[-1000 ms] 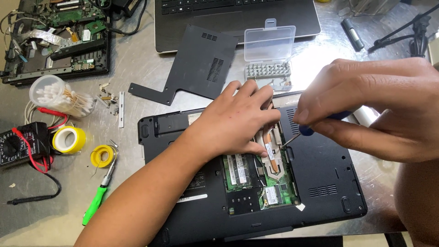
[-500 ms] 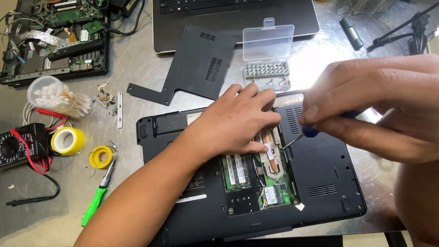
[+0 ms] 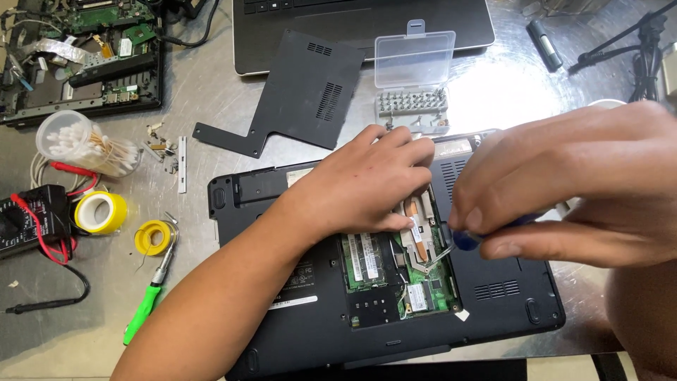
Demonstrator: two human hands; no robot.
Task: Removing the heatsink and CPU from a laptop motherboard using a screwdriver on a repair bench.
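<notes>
A black laptop (image 3: 296,324) lies upside down on the metal table with its bottom bay uncovered, showing green memory boards (image 3: 367,257) and a copper heat pipe (image 3: 417,229). My left hand (image 3: 367,183) rests flat on the laptop's upper middle, its fingertips touching the edge of the bay beside the heat pipe. My right hand (image 3: 578,190) grips a blue-handled screwdriver (image 3: 465,240), whose thin metal shaft points down-left into the bay near the heat pipe. The screwdriver's tip is hard to make out.
The removed black cover panel (image 3: 296,92) lies behind the laptop. A clear bit case (image 3: 412,77) stands open past my left hand. At the left sit a cotton swab jar (image 3: 77,144), yellow tape rolls (image 3: 102,212), a green-handled tool (image 3: 144,310), a multimeter (image 3: 21,219) and a dismantled board (image 3: 77,56).
My right hand with the screwdriver has shifted slightly left and toward the camera over the bay. My left hand stays pressed in place on the laptop.
</notes>
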